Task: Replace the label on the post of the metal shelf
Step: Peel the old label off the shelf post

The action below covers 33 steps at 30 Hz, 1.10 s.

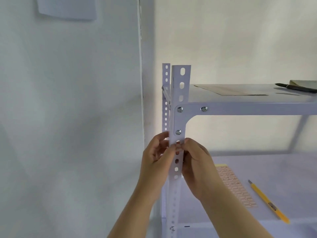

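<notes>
We pinched a small pale printed label (178, 148) against the front face of the white perforated metal shelf post (180, 100), just below the bolted corner bracket, with our left hand (157, 155) and right hand (197, 162) curled on either side of the post and their fingertips closed on the label. On the lower shelf board (283, 169) lay a pinkish sheet of labels (235, 186) and, beside it, a yellow utility knife (267, 201).

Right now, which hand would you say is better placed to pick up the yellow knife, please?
Right, I'd say: the right hand is on the post's shelf side, nearer the yellow knife; the left hand would have to cross the post.
</notes>
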Each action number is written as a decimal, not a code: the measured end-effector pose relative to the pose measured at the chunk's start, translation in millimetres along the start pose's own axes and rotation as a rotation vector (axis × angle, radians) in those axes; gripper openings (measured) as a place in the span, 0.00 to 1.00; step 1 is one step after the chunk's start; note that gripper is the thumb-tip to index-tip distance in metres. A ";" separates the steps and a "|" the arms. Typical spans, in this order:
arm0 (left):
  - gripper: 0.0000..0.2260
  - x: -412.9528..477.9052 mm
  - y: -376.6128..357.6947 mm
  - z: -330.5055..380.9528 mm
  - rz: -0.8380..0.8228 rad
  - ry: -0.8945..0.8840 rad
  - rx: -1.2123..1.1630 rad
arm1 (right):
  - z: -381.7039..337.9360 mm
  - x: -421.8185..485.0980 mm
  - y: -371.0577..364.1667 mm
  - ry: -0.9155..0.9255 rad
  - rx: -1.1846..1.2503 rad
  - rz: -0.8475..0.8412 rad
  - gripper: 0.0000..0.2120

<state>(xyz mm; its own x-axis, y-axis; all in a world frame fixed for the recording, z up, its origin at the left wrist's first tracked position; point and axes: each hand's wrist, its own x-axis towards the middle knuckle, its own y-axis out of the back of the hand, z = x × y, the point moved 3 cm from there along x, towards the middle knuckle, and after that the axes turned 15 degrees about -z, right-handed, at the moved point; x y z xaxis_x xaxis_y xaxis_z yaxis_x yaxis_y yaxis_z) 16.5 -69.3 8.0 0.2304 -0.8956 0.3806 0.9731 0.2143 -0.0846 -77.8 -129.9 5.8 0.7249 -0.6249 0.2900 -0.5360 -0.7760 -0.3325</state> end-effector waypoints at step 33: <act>0.13 4.5 0.2 -8.6 0.011 -0.052 0.025 | -2.7 1.1 -4.5 -0.024 0.141 -0.022 0.17</act>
<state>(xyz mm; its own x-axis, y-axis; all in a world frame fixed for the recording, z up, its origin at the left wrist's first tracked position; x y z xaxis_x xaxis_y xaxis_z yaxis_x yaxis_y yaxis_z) 17.8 -76.6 1.7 0.2396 -0.8719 0.4271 0.9699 0.2343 -0.0659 -75.8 -127.4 10.1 0.7468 -0.6042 0.2778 -0.4550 -0.7689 -0.4491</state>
